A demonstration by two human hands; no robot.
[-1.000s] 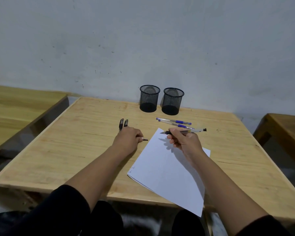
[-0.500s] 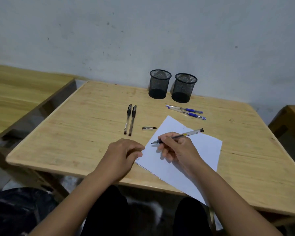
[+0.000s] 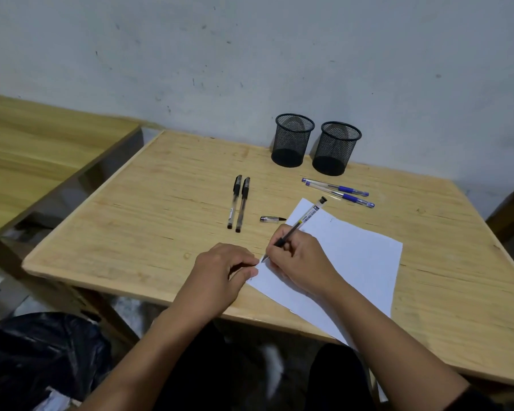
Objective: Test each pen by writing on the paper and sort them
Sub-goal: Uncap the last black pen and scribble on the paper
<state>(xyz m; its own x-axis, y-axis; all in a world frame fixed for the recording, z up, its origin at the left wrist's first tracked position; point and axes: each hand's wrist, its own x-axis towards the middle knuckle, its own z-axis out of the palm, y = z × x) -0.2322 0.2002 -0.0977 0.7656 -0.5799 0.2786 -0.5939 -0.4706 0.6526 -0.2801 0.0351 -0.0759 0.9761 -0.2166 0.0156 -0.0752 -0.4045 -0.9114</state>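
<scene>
Right hand: the right hand sits at centre frame, fingers wrapped around a black-grip pen in a writing hold, tip down at the left edge of the paper.
Left hand: the left hand lies just left of the tip, fingers curled loosely and holding nothing, fingertips pressing the sheet's left corner.
Paper: a white sheet lying askew in the centre right of the frame on the wooden table, its near corner overhanging the front edge.
Cap: a loose pen cap lies just above the hands, beside the sheet's upper corner.
Waiting pens: two black pens lie side by side in the middle of the frame; two blue pens lie upper right, above the sheet.
Holders: two mesh cups stand against the wall at upper centre; through the mesh both look empty.
Progress: likely the first test, just starting; nothing is sorted yet, and four pens are left to try after this one.
Hard to see: a few faint specks mark the sheet, but whether the tip is leaving ink is too small to tell; the right palm hides the sheet beneath it, and the sheet's overhanging corner is lost against the dark lap.
</scene>
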